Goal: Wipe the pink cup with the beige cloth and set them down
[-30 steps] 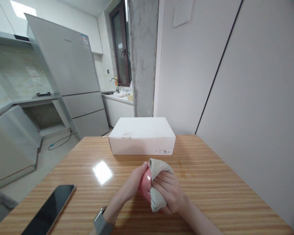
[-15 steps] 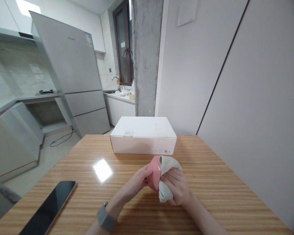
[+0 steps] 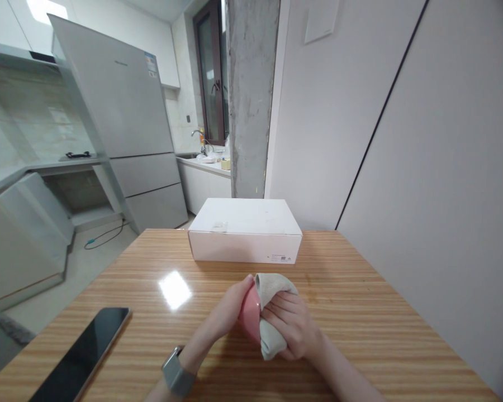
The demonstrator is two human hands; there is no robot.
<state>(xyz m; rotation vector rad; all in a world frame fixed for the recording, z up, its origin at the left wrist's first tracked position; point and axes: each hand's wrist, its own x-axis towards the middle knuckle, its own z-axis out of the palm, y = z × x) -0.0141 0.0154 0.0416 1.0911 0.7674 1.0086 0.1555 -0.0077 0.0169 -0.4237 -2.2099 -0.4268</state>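
Note:
Over the middle of the wooden table [image 3: 360,312], my left hand [image 3: 226,312] is closed round a small pink object [image 3: 250,315], which it holds tilted on its side. My right hand [image 3: 291,329] is closed on a pale grey-green cloth [image 3: 270,310] and presses it against the pink object's right side. The cloth bunches over the top of my fingers and hangs below them. A grey watch [image 3: 177,377] sits on my left wrist. Most of the pink object is hidden between the hand and the cloth.
A closed white cardboard box [image 3: 245,230] lies at the table's far edge. A dark phone [image 3: 81,357] lies face up near the front left corner. Beyond the table stand a grey fridge [image 3: 121,123], a concrete pillar [image 3: 249,95] and a white wall on the right.
The pink object and cloth rose and tilted half a second ago, then came back down and slightly left. The cloth has shifted over the pink surface.

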